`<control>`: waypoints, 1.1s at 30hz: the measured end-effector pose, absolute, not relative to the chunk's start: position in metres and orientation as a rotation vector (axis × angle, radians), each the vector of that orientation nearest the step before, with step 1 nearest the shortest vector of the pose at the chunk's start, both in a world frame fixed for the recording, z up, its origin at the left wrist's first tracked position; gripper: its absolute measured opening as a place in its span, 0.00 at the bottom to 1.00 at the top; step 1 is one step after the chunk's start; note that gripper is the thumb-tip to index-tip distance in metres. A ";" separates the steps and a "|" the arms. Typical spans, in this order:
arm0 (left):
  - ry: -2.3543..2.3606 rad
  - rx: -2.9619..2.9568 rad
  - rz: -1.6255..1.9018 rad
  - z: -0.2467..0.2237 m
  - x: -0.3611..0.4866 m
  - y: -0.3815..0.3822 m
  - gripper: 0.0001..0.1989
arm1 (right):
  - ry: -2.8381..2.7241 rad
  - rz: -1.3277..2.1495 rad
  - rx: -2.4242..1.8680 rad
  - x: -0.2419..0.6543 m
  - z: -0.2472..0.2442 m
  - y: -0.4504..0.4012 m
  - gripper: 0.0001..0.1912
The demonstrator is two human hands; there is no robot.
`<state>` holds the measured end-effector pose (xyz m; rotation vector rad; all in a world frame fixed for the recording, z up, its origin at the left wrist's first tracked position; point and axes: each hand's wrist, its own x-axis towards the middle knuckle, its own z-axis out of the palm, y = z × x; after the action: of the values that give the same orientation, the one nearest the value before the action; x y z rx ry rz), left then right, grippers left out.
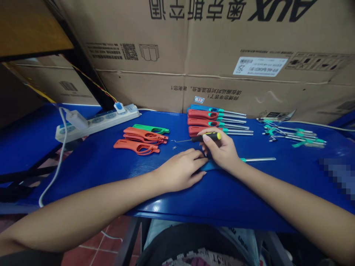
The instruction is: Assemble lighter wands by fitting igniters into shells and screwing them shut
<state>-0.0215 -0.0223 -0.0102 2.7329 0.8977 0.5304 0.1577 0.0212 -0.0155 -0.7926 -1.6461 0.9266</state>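
My right hand is closed around a small screwdriver with a black and yellow handle. Its thin shaft points left, the tip close to a few tiny screws on the blue table. Beside it, my left hand rests on a blue gas lighter, fingers curled over its handle. The lighter's metal tube sticks out to the right beyond my right wrist; much of its body is hidden by both hands.
Orange, red and green lighter shells lie at left. Assembled lighters form a row at the back. Metal tubes with wires sit at right. A power strip stands back left, before a large cardboard box.
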 end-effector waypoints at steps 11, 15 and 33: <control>0.936 2.768 0.482 -0.007 -0.017 -0.030 0.17 | -1.437 1.039 -0.817 0.163 -0.006 0.023 0.18; 1.006 2.879 0.454 -0.008 -0.007 -0.051 0.21 | -1.473 1.090 -0.834 0.163 -0.002 0.021 0.17; 0.126 2.987 0.463 -0.006 -0.003 -0.072 0.08 | -1.489 1.004 -0.859 0.160 -0.010 0.009 0.15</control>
<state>-0.0033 -0.0721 -0.0060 2.9869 0.1261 0.4630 0.1604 0.0090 -0.0097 -0.8595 -1.4891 1.0038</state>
